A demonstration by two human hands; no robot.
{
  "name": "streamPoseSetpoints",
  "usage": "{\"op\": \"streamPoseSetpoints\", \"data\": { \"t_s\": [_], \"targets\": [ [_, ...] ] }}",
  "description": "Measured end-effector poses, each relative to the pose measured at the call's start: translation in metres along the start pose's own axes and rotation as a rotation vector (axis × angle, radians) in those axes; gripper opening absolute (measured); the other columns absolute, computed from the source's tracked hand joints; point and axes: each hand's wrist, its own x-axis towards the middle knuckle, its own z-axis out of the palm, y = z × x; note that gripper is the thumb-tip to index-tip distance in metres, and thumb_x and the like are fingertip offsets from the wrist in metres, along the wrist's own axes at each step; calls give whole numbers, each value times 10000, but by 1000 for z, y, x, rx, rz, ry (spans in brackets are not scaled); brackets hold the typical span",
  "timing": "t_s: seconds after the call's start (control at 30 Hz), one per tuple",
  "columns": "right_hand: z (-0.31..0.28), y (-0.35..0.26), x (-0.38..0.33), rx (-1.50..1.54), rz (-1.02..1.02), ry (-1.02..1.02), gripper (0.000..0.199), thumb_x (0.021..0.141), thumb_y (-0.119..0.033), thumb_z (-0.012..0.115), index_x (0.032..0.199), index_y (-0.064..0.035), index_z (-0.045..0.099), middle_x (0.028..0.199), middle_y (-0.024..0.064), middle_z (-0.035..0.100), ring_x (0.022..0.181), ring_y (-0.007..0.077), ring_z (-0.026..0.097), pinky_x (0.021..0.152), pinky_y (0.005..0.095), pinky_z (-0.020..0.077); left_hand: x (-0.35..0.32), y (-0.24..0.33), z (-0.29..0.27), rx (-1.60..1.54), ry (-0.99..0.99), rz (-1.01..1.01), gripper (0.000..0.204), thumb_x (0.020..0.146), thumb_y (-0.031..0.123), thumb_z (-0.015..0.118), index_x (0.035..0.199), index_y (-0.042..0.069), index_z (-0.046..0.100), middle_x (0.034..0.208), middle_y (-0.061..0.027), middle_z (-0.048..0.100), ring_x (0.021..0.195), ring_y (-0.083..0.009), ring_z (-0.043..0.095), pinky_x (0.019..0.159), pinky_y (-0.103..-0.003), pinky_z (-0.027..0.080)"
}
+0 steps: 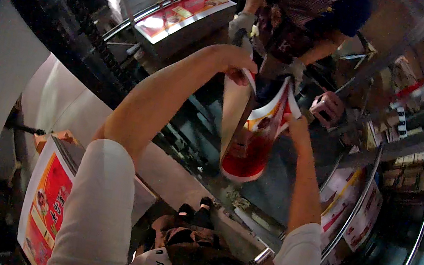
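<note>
A large printed sheet, red and yellow with a white border, hangs bent into a U in front of me; whether it is one sheet or several, I cannot tell. My left hand is closed on its upper left edge. Lower and to the right, my right hand grips the opposite edge. A co-worker stands across from me, one gloved hand just beyond my left hand. The co-worker's other gloved hand is close to the sheet's far right corner.
At lower left stands a stack of similar printed sheets. Another printed sheet lies by metal bars at upper left. Curved metal rails and more printed sheets are at right. A dark chain runs diagonally at left.
</note>
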Motion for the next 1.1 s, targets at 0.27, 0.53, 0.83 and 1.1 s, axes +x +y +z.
{"op": "streamPoseSetpoints", "data": {
  "t_s": [0.27,0.53,0.83,1.1],
  "targets": [
    [-79,45,266,336,191,65,313,768,-284,604,945,-38,525,753,45,539,619,133,517,493,263,422,242,111,-134,-204,160,5,170,793,162,578,850,5,610,768,-130,637,652,-225,635,568,-341,536],
    [6,1,293,520,301,290,393,875,-403,457,817,-32,572,640,42,579,488,121,516,416,255,387,128,15,-70,366,572,673,99,819,151,521,849,61,549,792,-150,560,792,-280,557,694,-395,458],
    [286,-125,18,14,-389,-838,253,801,-215,580,915,9,610,785,127,633,720,195,619,658,301,467,-201,-220,-12,720,945,-66,378,718,154,613,1084,93,536,1187,-107,501,1133,-290,428,923,-430,339],
    [376,-192,18,-237,-457,-750,262,771,-240,609,906,-17,631,867,166,616,802,299,596,698,367,463,-238,-305,-33,832,1191,-208,379,760,188,596,1132,160,531,1238,-21,472,1181,-186,399,965,-399,287]
  ]
}}
